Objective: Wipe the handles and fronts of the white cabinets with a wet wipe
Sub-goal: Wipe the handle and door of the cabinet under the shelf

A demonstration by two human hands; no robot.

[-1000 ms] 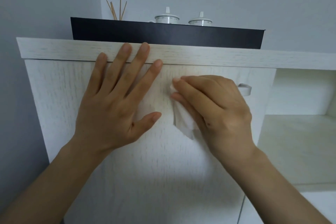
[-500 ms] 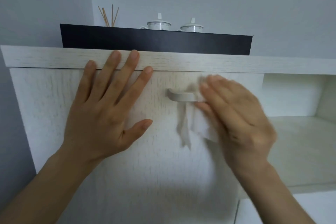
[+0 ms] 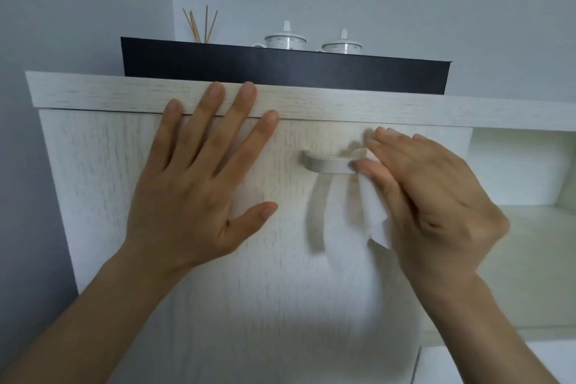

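A white wood-grain cabinet door (image 3: 103, 184) fills the middle of the view under a pale top board (image 3: 343, 106). Its grey bar handle (image 3: 327, 164) runs across the upper middle. My left hand (image 3: 193, 193) lies flat and spread on the door's upper left, fingertips over the top board's edge. My right hand (image 3: 433, 196) holds a white wet wipe (image 3: 372, 209) against the right end of the handle, fingers wrapped over it. That hand is blurred by motion. The wipe's lower part hangs below the handle.
A black box (image 3: 280, 72) sits on the cabinet top, with two lidded white cups (image 3: 285, 39) and several thin sticks (image 3: 201, 25) behind it. An open shelf recess (image 3: 523, 243) lies to the right. Grey walls stand behind and to the left.
My right hand slid the wipe from the handle's left end to its right end, uncovering most of the bar. My left hand stayed flat on the door.
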